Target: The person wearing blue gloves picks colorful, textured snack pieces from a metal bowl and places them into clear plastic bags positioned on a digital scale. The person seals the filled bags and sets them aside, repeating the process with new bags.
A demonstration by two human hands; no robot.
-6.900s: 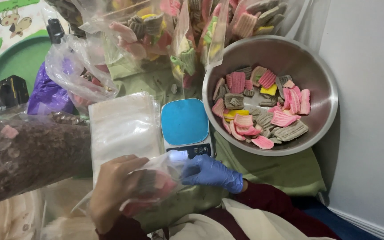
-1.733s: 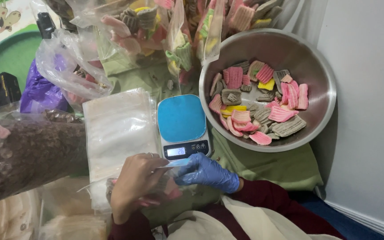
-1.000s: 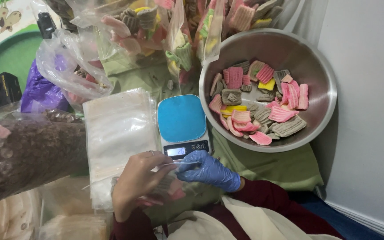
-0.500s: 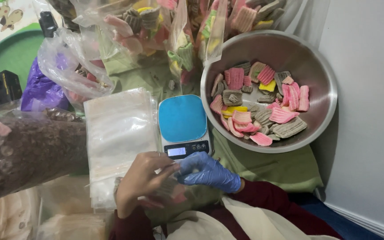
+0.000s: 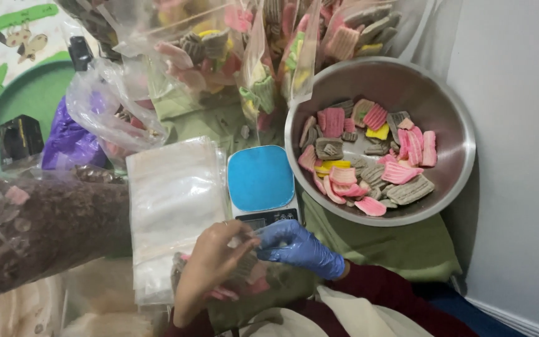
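- Head view looks straight down on both hands, which meet just in front of the person's lap over a small clear bag (image 5: 244, 274) of pink and grey pieces.
- Left hand (image 5: 210, 265), bare, has its fingers curled and pinched on the bag's top edge, steadying it from that side.
- Right hand (image 5: 297, 246), in a blue glove, pinches the same edge from the other side, fingers closed on the plastic, so the mouth is held flat between them.
- Just beyond the fingertips sits a blue-topped scale (image 5: 262, 181), close enough to reach without stretching.
- Beside the left hand lies a stack of empty clear bags (image 5: 173, 200), ready to hand.
- Further out past the right hand, a steel bowl (image 5: 450, 106) holds loose ridged pink, grey and yellow pieces.
- Filled bags (image 5: 219, 50) are heaped well beyond the scale.
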